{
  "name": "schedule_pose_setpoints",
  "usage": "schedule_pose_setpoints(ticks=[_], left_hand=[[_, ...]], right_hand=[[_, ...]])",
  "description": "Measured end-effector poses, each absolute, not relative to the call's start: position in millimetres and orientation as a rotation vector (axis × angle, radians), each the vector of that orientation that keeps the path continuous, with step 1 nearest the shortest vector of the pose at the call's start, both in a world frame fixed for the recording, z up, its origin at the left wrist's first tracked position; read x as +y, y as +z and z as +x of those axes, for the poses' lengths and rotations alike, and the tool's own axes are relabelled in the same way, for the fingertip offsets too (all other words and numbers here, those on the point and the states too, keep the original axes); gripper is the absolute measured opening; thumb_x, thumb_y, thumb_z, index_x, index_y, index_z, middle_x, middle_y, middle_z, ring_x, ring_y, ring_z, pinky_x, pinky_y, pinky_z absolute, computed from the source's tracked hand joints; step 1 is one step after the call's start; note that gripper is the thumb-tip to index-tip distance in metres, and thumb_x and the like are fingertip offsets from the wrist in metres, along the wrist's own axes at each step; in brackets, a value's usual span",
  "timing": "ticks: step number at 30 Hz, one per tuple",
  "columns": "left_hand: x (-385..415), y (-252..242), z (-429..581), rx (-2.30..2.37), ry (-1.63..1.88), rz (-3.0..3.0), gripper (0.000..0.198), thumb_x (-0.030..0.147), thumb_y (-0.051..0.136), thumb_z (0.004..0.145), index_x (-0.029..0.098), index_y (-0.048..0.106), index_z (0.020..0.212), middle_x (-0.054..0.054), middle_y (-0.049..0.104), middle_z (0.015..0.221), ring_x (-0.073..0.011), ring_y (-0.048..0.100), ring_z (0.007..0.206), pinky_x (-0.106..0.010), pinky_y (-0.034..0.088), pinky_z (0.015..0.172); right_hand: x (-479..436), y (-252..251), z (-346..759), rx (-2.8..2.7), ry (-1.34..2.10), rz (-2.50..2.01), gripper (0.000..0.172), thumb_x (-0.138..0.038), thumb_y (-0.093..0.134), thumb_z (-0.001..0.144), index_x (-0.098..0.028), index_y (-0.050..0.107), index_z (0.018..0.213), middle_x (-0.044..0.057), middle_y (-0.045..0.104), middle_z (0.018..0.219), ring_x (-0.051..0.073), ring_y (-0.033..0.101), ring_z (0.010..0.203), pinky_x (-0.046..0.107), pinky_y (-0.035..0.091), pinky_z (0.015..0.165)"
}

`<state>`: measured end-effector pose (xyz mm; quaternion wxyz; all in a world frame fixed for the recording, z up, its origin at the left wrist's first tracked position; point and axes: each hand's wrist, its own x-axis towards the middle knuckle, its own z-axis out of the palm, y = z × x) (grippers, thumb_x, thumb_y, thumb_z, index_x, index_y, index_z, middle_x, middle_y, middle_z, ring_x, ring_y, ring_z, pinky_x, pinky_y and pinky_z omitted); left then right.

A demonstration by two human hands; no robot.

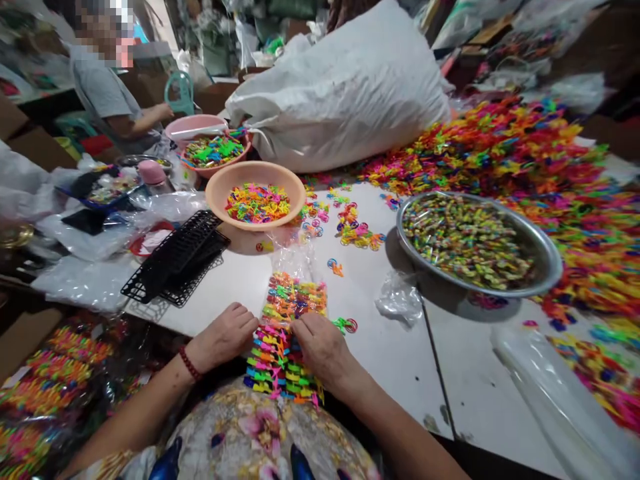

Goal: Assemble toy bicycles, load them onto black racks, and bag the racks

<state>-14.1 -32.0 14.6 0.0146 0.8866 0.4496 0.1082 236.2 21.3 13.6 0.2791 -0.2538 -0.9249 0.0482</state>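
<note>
A clear plastic bag (296, 257) lies on the white table in front of me, its far part partly see-through. Neat rows of small colourful plastic toys (280, 363) run from inside the bag toward my body, the nearer rows sticking out of it. At the left edge of the bag's mouth, my left hand (225, 337) is closed, its fingertips pinching the plastic. My right hand (320, 347) curls over the right side, its fingers closed on the bag's edge and partly covering the toys. Loose toys (345, 325) lie just right of the bag.
Beyond the bag stands a peach basin (255, 172) of toys. Black plastic racks (175, 260) lie to the left, a metal bowl (543, 267) of wrapped pieces to the right. A large white sack (345, 87) and a toy heap (525, 147) fill the back. A person (107, 93) sits far left.
</note>
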Motion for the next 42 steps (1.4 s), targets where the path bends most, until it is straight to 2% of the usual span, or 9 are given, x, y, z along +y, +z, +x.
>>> schedule_pose_setpoints(ticks=[6,12,16,19,22,27,31,38,42], left_hand=[[-46.3,25.6,-13.0,1.374,0.231,2.8,0.014,0.01,0.048,0.095,0.019,0.051,0.085,-0.002,0.056,0.078,-0.0202,0.046,0.071,-0.036,0.034,0.069],[-58.1,12.9,-27.8,1.368,0.151,2.701,0.014,0.014,0.047,0.099,0.019,0.051,0.086,-0.001,0.057,0.078,-0.0187,0.051,0.07,-0.035,0.035,0.069],[-67.0,0.2,-35.3,1.535,0.198,2.624,0.018,0.018,0.046,0.099,0.019,0.052,0.082,-0.002,0.058,0.074,-0.0182,0.055,0.069,-0.034,0.041,0.069],[-71.5,-7.6,-32.8,1.717,0.417,2.498,0.009,0.021,0.047,0.099,0.017,0.055,0.101,-0.006,0.065,0.09,-0.0191,0.063,0.082,-0.033,0.048,0.074],[-70.4,-11.8,-26.6,1.772,0.622,2.416,0.023,0.022,0.049,0.098,0.016,0.051,0.12,-0.011,0.067,0.108,-0.0199,0.065,0.097,-0.032,0.053,0.084],[-68.2,-11.4,-23.3,1.785,0.586,2.438,0.014,0.019,0.045,0.098,0.018,0.059,0.101,-0.007,0.07,0.091,-0.0187,0.066,0.084,-0.03,0.052,0.076],[-72.8,-12.5,-32.7,1.788,0.411,2.458,0.02,0.026,0.045,0.098,0.02,0.06,0.085,-0.004,0.068,0.079,-0.0168,0.065,0.07,-0.027,0.048,0.063],[-62.0,-15.8,-48.4,1.696,0.164,2.272,0.024,0.03,0.043,0.094,0.024,0.062,0.081,0.0,0.071,0.075,-0.0144,0.069,0.066,-0.022,0.047,0.057],[-58.6,-8.4,-48.5,1.659,0.112,2.266,0.025,0.035,0.047,0.092,0.024,0.062,0.075,0.001,0.068,0.066,-0.0141,0.065,0.056,-0.021,0.044,0.051]], right_hand=[[-4.7,21.3,248.1,-2.623,0.236,-0.692,0.017,-0.005,0.046,0.091,-0.018,0.055,0.085,0.004,0.056,0.081,0.02,0.045,0.073,0.033,0.037,0.067],[-19.0,25.9,235.9,-2.61,0.338,-0.517,0.017,-0.008,0.044,0.093,-0.015,0.059,0.097,0.007,0.06,0.082,0.02,0.05,0.076,0.033,0.044,0.068],[-10.0,21.2,242.4,-2.383,0.507,-0.622,0.027,-0.01,0.047,0.095,-0.016,0.056,0.12,0.011,0.064,0.104,0.021,0.057,0.096,0.035,0.052,0.083],[-1.6,8.7,259.3,-2.17,0.468,-0.933,0.036,-0.011,0.051,0.093,-0.017,0.05,0.129,0.014,0.062,0.114,0.024,0.059,0.109,0.041,0.052,0.093],[1.5,-10.4,271.2,-2.16,0.59,-1.108,0.037,-0.012,0.052,0.091,-0.016,0.05,0.127,0.014,0.063,0.113,0.025,0.062,0.105,0.042,0.055,0.09],[0.1,-26.0,271.4,-2.292,0.849,-1.266,0.035,-0.01,0.05,0.088,-0.013,0.053,0.123,0.013,0.067,0.112,0.022,0.064,0.104,0.038,0.053,0.091],[-1.8,-22.1,273.0,-2.406,0.955,-1.311,0.028,-0.012,0.055,0.088,-0.014,0.058,0.116,0.011,0.069,0.11,0.02,0.065,0.101,0.031,0.05,0.089],[4.6,-40.1,275.0,-2.513,0.763,-1.196,0.014,-0.02,0.047,0.099,-0.016,0.059,0.105,0.008,0.068,0.097,0.016,0.062,0.087,0.026,0.046,0.079],[4.6,-42.1,274.4,-2.556,0.654,-1.177,0.017,-0.021,0.044,0.1,-0.016,0.059,0.093,0.006,0.067,0.087,0.015,0.059,0.078,0.025,0.043,0.072]])
